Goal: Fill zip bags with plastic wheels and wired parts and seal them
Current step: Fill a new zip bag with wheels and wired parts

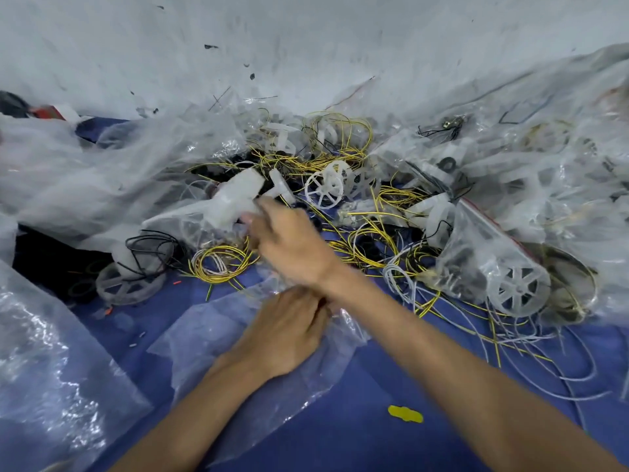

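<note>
— What has the right hand (289,245) got?
— Its fingers are curled round a white plastic piece (238,199), lifted just past the fingertips. It is motion-blurred, so I can't say whether it is a wheel.
— And the left hand (286,333)?
— It is directly below the right wrist, nearer the body, fingers bunched and gripping the crumpled top of a clear zip bag (245,362). The bag lies flat on the blue worktop (357,420) and spreads out under that hand.
— What's around them?
— A loose spoked plastic wheel (323,190) sits just beyond the right hand. A coil of yellow wires (221,264) is at its left. Well off to the right lies a filled bag (493,267) with a wheel inside, and near the right forearm is a yellow scrap (405,413).
</note>
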The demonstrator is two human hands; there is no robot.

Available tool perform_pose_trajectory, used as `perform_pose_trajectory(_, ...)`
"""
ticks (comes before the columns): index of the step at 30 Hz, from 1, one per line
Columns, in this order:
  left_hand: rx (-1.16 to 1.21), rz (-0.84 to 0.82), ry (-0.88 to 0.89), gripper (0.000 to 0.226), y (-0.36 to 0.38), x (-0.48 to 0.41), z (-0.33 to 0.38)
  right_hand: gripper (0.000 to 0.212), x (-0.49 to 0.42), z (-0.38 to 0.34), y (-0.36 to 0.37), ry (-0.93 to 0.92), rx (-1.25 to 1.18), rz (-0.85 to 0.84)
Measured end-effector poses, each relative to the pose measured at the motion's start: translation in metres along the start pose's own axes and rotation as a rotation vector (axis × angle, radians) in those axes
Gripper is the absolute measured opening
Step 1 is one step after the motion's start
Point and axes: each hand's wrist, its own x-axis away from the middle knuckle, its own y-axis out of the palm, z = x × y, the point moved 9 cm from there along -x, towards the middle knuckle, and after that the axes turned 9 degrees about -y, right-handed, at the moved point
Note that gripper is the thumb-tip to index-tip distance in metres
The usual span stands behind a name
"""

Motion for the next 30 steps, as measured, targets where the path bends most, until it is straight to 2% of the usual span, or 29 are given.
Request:
perform_pose_trajectory(2,0.050,0.021,0.035,0.023,-0.004,0.000,0.006,0.020,0.016,0.026,-0.042,0.087,-0.162,0.046)
perform_pose_trajectory(4,0.063,0.017,0.040,0.024,-0.007,0.002,0.013,0.006,0.038,0.055,-0.073,0.185,-0.423,0.095)
perform_pose_trajectory(6,0.070,0.060,0.033,0.027,-0.012,0.001,0.013,0.010,0.061,0.077,-0.084,0.268,-0.732,0.147)
perform_pose_trajectory(8,0.074,0.117,0.035,0.033,-0.019,0.003,0.013,0.016,0.080,0.085,-0.075,0.292,-0.943,0.115)
perform_pose_trajectory(10,0.084,0.174,0.040,0.037,-0.026,0.006,0.014,0.022,0.094,0.085,-0.054,0.282,-0.992,-0.004)
perform_pose_trajectory(14,0.175,0.320,0.027,0.026,-0.039,0.012,0.012,0.019,0.106,0.078,-0.024,0.264,-0.674,-0.304)
perform_pose_trajectory(16,0.244,0.393,-0.010,0.026,-0.046,0.014,0.007,0.013,0.102,0.069,-0.024,0.234,-0.596,-0.351)
perform_pose_trajectory(19,0.294,0.497,-0.039,0.029,-0.054,0.018,0.000,0.028,0.095,0.062,-0.032,0.237,-0.536,-0.341)
perform_pose_trajectory(21,0.310,0.547,-0.050,0.032,-0.058,0.019,-0.003,0.022,0.092,0.060,-0.035,0.234,-0.526,-0.374)
perform_pose_trajectory(23,0.312,0.545,-0.027,0.033,-0.057,0.020,0.000,0.029,0.092,0.056,-0.036,0.236,-0.481,-0.415)
perform_pose_trajectory(28,0.319,0.450,0.013,0.036,-0.050,0.017,0.014,0.025,0.099,0.051,-0.039,0.176,-0.074,-0.591)
perform_pose_trajectory(30,0.302,0.433,0.042,0.037,-0.052,0.016,0.019,0.022,0.098,0.048,-0.045,0.144,0.009,-0.595)
